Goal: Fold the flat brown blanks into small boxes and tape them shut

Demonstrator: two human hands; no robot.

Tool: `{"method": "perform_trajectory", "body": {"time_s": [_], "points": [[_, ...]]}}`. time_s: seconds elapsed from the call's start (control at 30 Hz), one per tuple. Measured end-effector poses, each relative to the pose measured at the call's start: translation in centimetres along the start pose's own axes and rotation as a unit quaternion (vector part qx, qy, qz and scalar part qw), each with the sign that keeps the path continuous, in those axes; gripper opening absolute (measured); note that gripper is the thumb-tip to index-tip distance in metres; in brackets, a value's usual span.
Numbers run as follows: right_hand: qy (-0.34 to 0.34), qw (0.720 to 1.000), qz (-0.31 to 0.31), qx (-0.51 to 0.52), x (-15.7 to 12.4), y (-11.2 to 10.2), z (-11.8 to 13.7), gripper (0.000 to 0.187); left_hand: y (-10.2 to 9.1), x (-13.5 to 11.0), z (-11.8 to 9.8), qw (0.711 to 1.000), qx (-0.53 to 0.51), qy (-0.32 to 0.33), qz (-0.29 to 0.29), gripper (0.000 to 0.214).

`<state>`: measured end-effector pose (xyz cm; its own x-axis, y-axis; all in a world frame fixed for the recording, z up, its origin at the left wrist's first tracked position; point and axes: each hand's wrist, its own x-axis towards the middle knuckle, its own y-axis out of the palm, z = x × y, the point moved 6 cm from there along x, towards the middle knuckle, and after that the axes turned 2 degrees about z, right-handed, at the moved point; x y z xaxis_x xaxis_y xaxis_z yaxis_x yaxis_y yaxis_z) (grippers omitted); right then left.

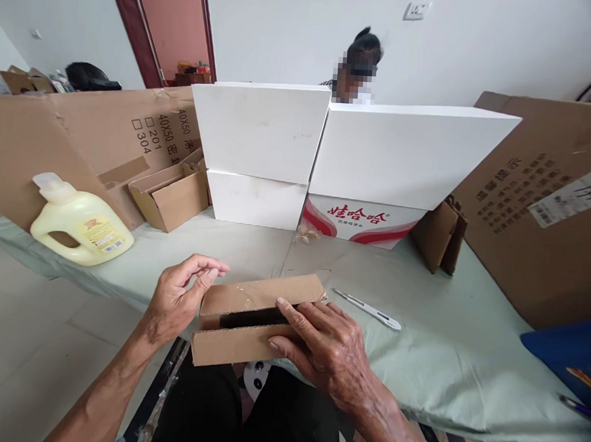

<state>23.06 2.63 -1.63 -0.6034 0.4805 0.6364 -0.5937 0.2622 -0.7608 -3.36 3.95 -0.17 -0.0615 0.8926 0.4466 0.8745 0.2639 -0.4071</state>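
Observation:
A small brown cardboard box (266,291) lies at the table's near edge with its two long flaps partly apart. Something black (249,318) shows in the gap; what it is I cannot tell. My right hand (328,343) grips the box's right end, fingers over the far flap and thumb on the near one. Just above the box's left end is my left hand (180,297), its thumb and fingers pressed together; whether something thin is between them is too small to see. To the right of the box lies a scalpel-like craft knife (367,309) with a white handle.
White cartons (261,132) are stacked at the back, and a person (358,65) is behind them. A yellow detergent bottle (82,224) and an open small box (174,197) stand left. Large cardboard boxes (542,196) flank the table, with a blue object (567,358) at right.

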Motion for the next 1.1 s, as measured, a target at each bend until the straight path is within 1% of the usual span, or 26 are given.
{"method": "perform_trajectory", "body": {"time_s": [0.13, 0.23, 0.3, 0.47, 0.63, 0.77, 0.93, 1.03, 1.1], "points": [[0.001, 1.0, 0.005, 0.003, -0.2, 0.0, 0.3, 0.039, 1.4, 0.7, 0.3, 0.994, 0.042, 0.007, 0.102, 0.02], [0.0, 1.0, 0.0, 0.002, -0.1, -0.1, 0.4, 0.039, 2.6, 0.8, 0.1, 0.982, 0.026, 0.015, 0.188, 0.018], [-0.001, 1.0, -0.005, 0.002, -0.1, -0.2, 0.5, 0.038, 3.0, 0.9, -0.2, 0.975, 0.008, 0.025, 0.223, 0.017], [-0.002, 1.0, -0.011, 0.002, -0.1, -0.3, 0.7, 0.038, 3.2, 1.1, -0.2, 0.97, 0.009, 0.036, 0.242, 0.014], [0.0, 1.0, -0.015, 0.003, -0.1, -0.3, 1.1, 0.036, 3.4, 1.4, -0.4, 0.967, 0.024, 0.078, 0.241, 0.017], [0.001, 1.0, -0.018, 0.0, -0.4, -0.2, 1.3, 0.037, 3.5, 1.5, -0.9, 0.961, 0.035, 0.102, 0.256, 0.022], [-0.002, 1.0, -0.02, -0.004, -0.7, -0.2, 1.6, 0.038, 4.0, 1.3, -0.9, 0.953, 0.058, 0.091, 0.284, 0.026], [-0.002, 1.0, -0.021, -0.009, -0.7, -0.2, 1.7, 0.038, 4.1, 1.4, -0.9, 0.953, 0.056, 0.082, 0.286, 0.025], [-0.004, 1.0, -0.022, -0.011, -0.7, -0.1, 2.0, 0.039, 4.2, 1.5, -1.3, 0.955, 0.037, 0.078, 0.283, 0.024]]}}
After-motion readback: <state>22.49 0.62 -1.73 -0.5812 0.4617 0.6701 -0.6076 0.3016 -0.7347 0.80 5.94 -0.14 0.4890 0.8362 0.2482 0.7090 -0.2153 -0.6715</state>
